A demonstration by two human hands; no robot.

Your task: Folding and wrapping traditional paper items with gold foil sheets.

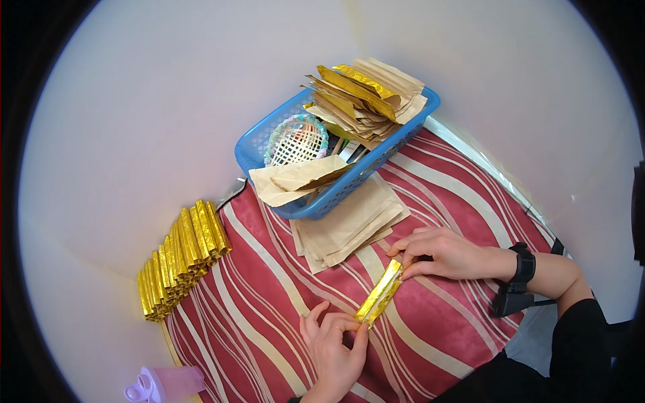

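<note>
I have the gold paper strip (380,292) over the red striped cloth (282,336), on the near side of the brown sheets (342,225) and the blue basket (431,106). My left hand (336,349) pinches its near end between thumb and fingers; my right hand (443,254) grips the far end, thumb on the near side.

To do this well, I'd say both ends want the same light pressure, so the strip doesn't twist, and the long edges should run parallel before I press any crease. The cloth looks soft, so pressing between my fingertips would probably give a sharper line than pushing down. The stack of gold strips (181,258) on the far left makes a handy guide for width.

I can't make out a brand, label or any writing on the strip, the sheets or the purple bottle (176,383) at the near left.
</note>
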